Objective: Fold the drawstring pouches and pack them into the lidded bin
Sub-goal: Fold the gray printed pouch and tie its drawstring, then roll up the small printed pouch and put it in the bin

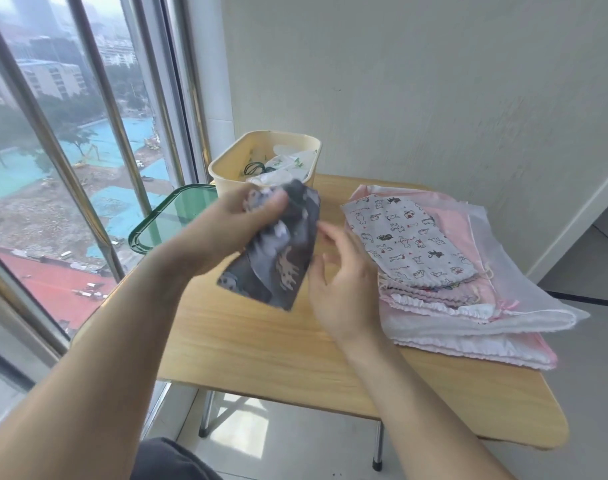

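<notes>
My left hand point(233, 226) grips the top of a dark grey printed drawstring pouch point(278, 261), holding it above the wooden table point(261, 348). My right hand point(344, 289) hovers just right of the pouch with relaxed, spread fingers, holding nothing. A cream bin point(226, 174) stands at the table's far left with folded pouches inside. Its green lid point(157, 223) lies beside it on the left. A stack of pouches point(451, 282) rests on the right, topped by a white cartoon-print pouch point(406, 240).
Window bars point(98, 188) run close along the table's left side. A white wall stands behind the table. The table's folding legs point(378, 445) show below its front edge over a tiled floor.
</notes>
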`<act>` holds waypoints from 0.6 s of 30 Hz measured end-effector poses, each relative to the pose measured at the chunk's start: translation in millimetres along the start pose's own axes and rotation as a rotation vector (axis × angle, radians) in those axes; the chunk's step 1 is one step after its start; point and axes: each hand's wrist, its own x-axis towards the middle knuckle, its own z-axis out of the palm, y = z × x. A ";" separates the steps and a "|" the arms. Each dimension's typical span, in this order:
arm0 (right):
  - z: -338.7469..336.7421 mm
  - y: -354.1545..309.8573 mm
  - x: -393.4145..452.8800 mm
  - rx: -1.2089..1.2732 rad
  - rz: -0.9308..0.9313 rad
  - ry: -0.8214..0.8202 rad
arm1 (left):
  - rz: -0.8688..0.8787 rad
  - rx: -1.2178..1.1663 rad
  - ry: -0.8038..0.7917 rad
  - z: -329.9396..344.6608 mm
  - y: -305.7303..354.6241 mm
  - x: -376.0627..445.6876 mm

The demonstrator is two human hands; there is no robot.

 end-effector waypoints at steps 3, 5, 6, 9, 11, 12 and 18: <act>-4.4 3.7 6.7 0.047 0.041 0.096 | 0.059 -0.165 0.223 -15.7 17.2 21.0; -7.9 10.4 8.9 0.032 0.069 0.098 | 0.099 -0.250 0.332 -24.3 25.2 44.1; -8.0 14.1 10.0 0.032 0.085 0.092 | 0.109 -0.276 0.373 -28.3 28.3 57.6; -7.2 20.5 14.1 0.029 0.141 0.053 | 0.034 -0.305 0.428 -34.7 37.1 93.2; -6.4 21.6 16.6 0.033 0.170 0.036 | -0.092 -0.075 0.394 -37.3 39.3 108.5; -6.7 23.1 19.4 0.037 0.185 0.035 | -0.157 0.134 0.333 -36.3 41.0 114.6; -8.4 23.3 27.1 0.058 0.243 0.000 | -0.434 0.886 0.107 -26.8 52.0 128.1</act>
